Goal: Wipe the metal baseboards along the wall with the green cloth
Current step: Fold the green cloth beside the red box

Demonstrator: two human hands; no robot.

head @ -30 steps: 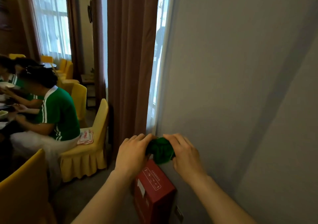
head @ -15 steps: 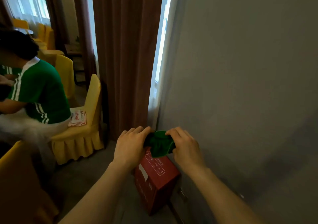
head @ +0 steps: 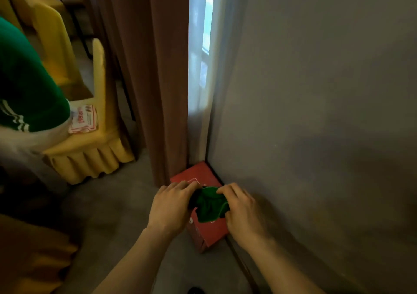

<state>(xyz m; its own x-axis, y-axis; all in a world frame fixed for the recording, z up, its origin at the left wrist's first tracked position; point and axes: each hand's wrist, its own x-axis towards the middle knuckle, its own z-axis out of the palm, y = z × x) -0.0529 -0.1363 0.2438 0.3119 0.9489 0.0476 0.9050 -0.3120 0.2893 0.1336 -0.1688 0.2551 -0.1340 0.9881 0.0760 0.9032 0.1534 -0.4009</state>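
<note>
Green cloth (head: 209, 204), bunched into a soft wad, is held between two bare hands in the lower middle of the view, above a red cardboard box (head: 208, 230). Left hand (head: 172, 205) grips the cloth's left side with fingers curled over it; right hand (head: 242, 212) pinches its right side, fingers closed on the fabric. Both forearms reach in from the bottom edge. The red box stands on a grey floor (head: 117, 214), tucked into the corner against a plain grey wall (head: 316, 113) that fills the right half of the view. Along the foot of that wall runs a dark baseboard (head: 242, 264), seen as a thin strip between the box and the bottom edge; the cloth is above it and not touching it. Left of the wall a narrow band of daylight shows through a sheer white curtain (head: 199, 79), and beside that hangs a heavy brown curtain (head: 153, 68) reaching the floor. Further left stands a chair with a pleated yellow cover (head: 90, 156); a white and red packet (head: 83, 118) lies on its seat, next to a seated person in a green shirt (head: 27, 86) with white stripes. The room is dim.
</note>
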